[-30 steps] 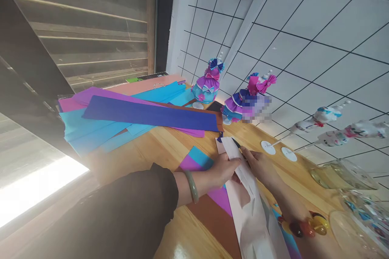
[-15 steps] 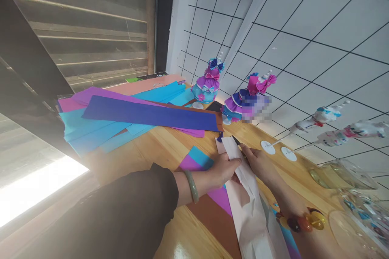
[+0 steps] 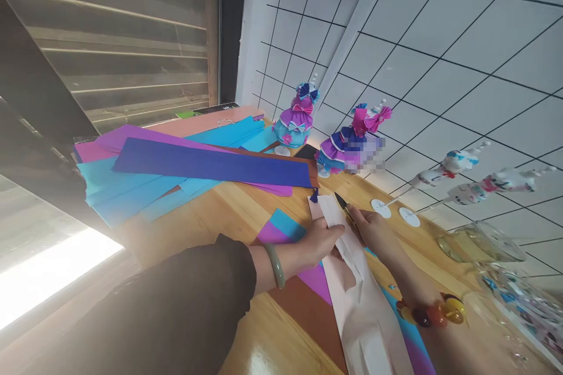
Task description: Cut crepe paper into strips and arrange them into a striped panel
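I am pinching a long, white, creased strip of what seems to be paper [image 3: 369, 328] in my left hand [image 3: 321, 240], my thumb pressing on top and my fingers curling beneath near its far end. From there the strip is stretching toward the bottom of the view, lying over a flat purple sheet [image 3: 314, 285] and a flat brown sheet [image 3: 305, 323] on the pale, wood-grained table [image 3: 259, 341]. My right hand [image 3: 376, 234] is gripping a slim, black, pointed tool, probably small snips [image 3: 342, 203], its tip pointing away from me just beside the strip's right edge; I cannot tell whether its blades are parted.

By my judgement, I am handling something very light and limp: its length is rippling and buckling instead of staying flat. It is probably creasing and tearing easily, and its layers may be sliding over each other, as a white one is overlying a pinkish one at the far end. Pinching both layers together close to the edge, thumb flat, is looking best; squeezing hard is risking more wrinkles.
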Available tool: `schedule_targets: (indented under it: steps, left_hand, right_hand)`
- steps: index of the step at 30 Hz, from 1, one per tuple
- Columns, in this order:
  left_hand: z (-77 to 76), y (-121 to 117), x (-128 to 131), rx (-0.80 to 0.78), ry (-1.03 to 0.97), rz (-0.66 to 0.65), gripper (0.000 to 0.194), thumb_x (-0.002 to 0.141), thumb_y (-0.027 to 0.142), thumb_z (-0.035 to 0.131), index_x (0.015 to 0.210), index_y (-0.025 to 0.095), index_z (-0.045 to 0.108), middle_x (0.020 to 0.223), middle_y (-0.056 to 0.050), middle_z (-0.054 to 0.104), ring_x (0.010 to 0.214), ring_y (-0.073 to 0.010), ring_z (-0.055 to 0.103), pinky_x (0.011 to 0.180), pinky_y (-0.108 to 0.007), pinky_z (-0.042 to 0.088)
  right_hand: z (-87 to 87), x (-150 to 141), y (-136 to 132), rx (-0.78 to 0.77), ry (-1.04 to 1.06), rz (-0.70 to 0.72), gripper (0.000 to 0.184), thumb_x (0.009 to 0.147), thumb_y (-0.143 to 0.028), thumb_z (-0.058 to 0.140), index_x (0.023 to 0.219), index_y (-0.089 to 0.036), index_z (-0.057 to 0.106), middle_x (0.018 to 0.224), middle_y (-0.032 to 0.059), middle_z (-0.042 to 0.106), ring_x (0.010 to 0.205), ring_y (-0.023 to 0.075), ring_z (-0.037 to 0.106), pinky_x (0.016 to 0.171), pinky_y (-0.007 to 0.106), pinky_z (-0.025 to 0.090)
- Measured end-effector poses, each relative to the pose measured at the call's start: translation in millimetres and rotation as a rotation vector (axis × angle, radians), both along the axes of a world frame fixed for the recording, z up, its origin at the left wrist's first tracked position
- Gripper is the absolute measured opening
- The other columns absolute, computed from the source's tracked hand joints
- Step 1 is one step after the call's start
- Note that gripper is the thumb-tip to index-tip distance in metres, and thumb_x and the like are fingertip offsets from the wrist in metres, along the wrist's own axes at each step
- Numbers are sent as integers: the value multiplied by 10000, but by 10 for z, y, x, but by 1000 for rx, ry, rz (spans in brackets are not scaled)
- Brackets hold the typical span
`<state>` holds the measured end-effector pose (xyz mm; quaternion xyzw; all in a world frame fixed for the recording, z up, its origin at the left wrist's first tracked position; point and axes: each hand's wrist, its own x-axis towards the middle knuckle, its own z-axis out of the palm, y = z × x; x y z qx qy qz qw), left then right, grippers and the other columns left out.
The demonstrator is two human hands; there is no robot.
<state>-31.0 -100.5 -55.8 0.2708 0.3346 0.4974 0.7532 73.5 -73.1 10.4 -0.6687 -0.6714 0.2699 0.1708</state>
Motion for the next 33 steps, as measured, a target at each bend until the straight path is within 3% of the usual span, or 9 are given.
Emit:
schedule_targets:
  steps: [8,14,20,25,29,33]
  left_hand:
    - [63,-44,-48,17,6,-28,99,730,177,531,819,143,558,744,-45,620,610,-145,593,547,-260,483]
    - [78,-57,-92,22,-4,-15,143,706,196,610,829,146,556,706,-38,630,595,-143,589,565,-268,481]
    - [105,5,-139,-32,-74,13,188,689,232,605,851,159,543,660,-9,611,553,-125,568,507,-222,444]
    - [211,48,-239,-100,-156,-52,78,689,223,545,710,149,528,557,9,553,501,-97,531,511,-198,426]
    - [298,66,-343,-148,-153,-135,134,685,217,537,583,158,473,438,33,456,375,-69,425,417,-186,348]
    - [343,61,-377,-172,-109,-119,146,703,212,513,573,150,489,429,22,466,355,-67,407,390,-188,321]
  right_hand:
    - [192,256,-238,-35,144,-45,543,805,-645,251,635,-192,497,374,-48,395,360,101,358,410,240,272]
    - [330,636,-753,-159,150,-90,483,725,-641,473,532,-203,410,437,-41,423,402,80,340,420,237,273]
    - [68,922,-1423,-206,112,-200,439,729,-600,489,551,-202,437,463,-35,465,446,103,402,449,237,311]
    - [-199,910,-1903,-200,46,-280,356,691,-524,561,782,-180,585,741,18,632,648,172,524,522,243,365]
    - [-378,848,-2066,-250,-54,-289,349,690,-479,549,836,-167,604,706,15,623,632,180,523,500,241,340]
    - [-468,780,-2097,-203,-156,-313,316,695,-465,522,753,-166,606,604,-3,572,561,160,478,472,238,276]
